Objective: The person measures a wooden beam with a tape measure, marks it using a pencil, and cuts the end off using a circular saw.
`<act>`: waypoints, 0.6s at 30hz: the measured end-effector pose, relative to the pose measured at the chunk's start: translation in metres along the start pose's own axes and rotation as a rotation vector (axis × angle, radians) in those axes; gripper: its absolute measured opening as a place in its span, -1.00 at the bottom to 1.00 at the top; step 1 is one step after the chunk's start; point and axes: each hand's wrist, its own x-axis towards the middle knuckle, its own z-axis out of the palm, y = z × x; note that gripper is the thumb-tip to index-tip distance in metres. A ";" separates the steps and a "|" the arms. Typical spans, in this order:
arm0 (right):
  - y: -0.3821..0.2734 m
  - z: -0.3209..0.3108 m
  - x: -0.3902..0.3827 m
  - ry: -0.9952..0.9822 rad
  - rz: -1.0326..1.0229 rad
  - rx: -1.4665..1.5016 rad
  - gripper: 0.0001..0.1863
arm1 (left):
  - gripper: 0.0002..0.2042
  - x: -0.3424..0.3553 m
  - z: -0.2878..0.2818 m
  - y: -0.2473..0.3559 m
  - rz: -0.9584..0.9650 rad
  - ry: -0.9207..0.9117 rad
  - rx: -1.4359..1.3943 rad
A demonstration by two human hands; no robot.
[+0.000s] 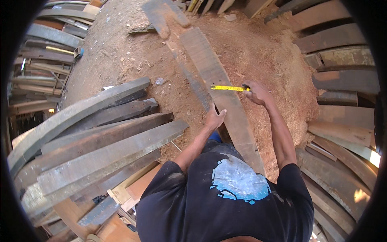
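Observation:
A long brown wooden plank (pixel 217 76) runs from the upper middle down past my right side. My left hand (pixel 216 117) grips its left edge, thumb on the top face, some fingers hidden at the side. The yellow blade of a tape measure (pixel 229 88) lies across the plank's width, its end near the left edge. Just off the right edge, my right hand (pixel 256 93) is closed around the dark case of the tape, which the fingers mostly hide. Beneath the plank, to its left, shows another weathered board (pixel 183 66).
Stacked timber beams (pixel 117 141) reach in from the left. More planks (pixel 338 80) stand or lie along the right side, and further wood is piled at the far left (pixel 52 60). Sawdust and wood chips cover the ground (pixel 278 68). A scrap of wood (pixel 141 29) lies beyond.

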 end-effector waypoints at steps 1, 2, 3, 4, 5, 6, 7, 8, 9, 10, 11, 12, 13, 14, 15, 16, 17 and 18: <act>-0.004 0.001 -0.006 -0.018 0.012 -0.030 -0.64 | -0.37 0.001 -0.001 -0.001 0.009 0.012 0.026; -0.010 0.001 -0.013 -0.030 0.030 -0.059 -0.63 | -0.37 0.003 -0.002 -0.005 0.022 0.019 0.056; -0.012 0.006 -0.018 -0.024 0.030 -0.068 -0.63 | -0.37 0.004 -0.005 -0.009 0.035 0.023 0.088; -0.014 0.012 -0.022 -0.016 0.032 -0.076 -0.63 | -0.37 0.005 -0.008 -0.016 0.015 -0.008 0.038; -0.017 0.014 -0.025 -0.003 0.037 -0.089 -0.62 | -0.37 0.011 -0.009 -0.029 0.002 -0.043 -0.016; -0.024 0.011 -0.028 -0.017 0.046 -0.118 -0.62 | -0.36 0.014 -0.008 -0.036 -0.014 -0.083 -0.069; -0.033 0.010 -0.029 -0.030 0.055 -0.146 -0.62 | -0.35 0.018 -0.007 -0.041 -0.017 -0.103 -0.176; -0.037 0.010 -0.031 -0.048 0.070 -0.174 -0.62 | -0.34 0.019 -0.005 -0.046 -0.026 -0.126 -0.284; -0.040 0.009 -0.033 -0.033 0.064 -0.115 -0.62 | -0.32 0.020 -0.002 -0.057 -0.036 -0.147 -0.394; -0.042 0.009 -0.036 -0.017 0.057 -0.057 -0.62 | -0.28 0.020 0.001 -0.067 -0.052 -0.139 -0.336; -0.044 0.008 -0.037 -0.001 0.049 -0.001 -0.61 | -0.25 0.025 0.008 -0.091 -0.068 -0.129 -0.281; -0.034 0.013 -0.042 0.062 0.058 0.075 -0.61 | -0.21 0.023 0.010 -0.086 -0.078 -0.134 -0.220; -0.021 0.023 -0.053 0.126 0.066 0.152 -0.61 | -0.16 0.013 0.015 -0.083 0.048 -0.061 0.023; 0.003 0.037 -0.066 0.200 0.089 0.235 -0.61 | -0.12 -0.013 0.013 -0.045 0.179 0.000 0.269; 0.019 0.048 -0.082 0.194 0.145 0.267 -0.61 | -0.07 -0.039 0.003 -0.007 0.312 0.077 0.512; 0.034 0.059 -0.102 0.189 0.194 0.297 -0.60 | -0.02 -0.051 -0.010 0.013 0.447 -0.051 0.484; 0.054 0.076 -0.125 0.218 0.254 0.255 -0.61 | -0.02 -0.058 -0.009 0.028 0.579 -0.212 0.610; 0.074 0.096 -0.153 0.245 0.316 0.216 -0.61 | -0.03 -0.066 -0.005 0.039 0.707 -0.377 0.737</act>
